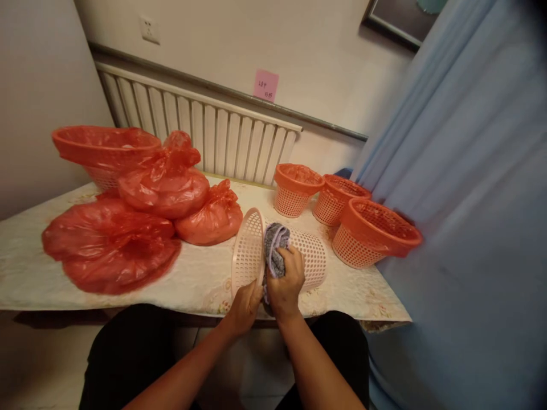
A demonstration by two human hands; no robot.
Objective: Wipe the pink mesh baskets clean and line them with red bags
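A pale pink perforated plastic basket (311, 257) lies on its side near the table's front edge, its rim facing left. My left hand (245, 306) grips the lower part of that rim. My right hand (285, 280) is closed on a grey-lilac cloth (273, 246) and presses it against the basket's outer wall just behind the rim.
Three upright baskets lined with red bags (376, 232) stand at the right on the floral-covered table (51, 267). Several stuffed and flat red plastic bags (111, 242) and a bag-lined basket (102, 151) fill the left. A radiator (205, 134) runs behind; a blue curtain (470, 199) hangs right.
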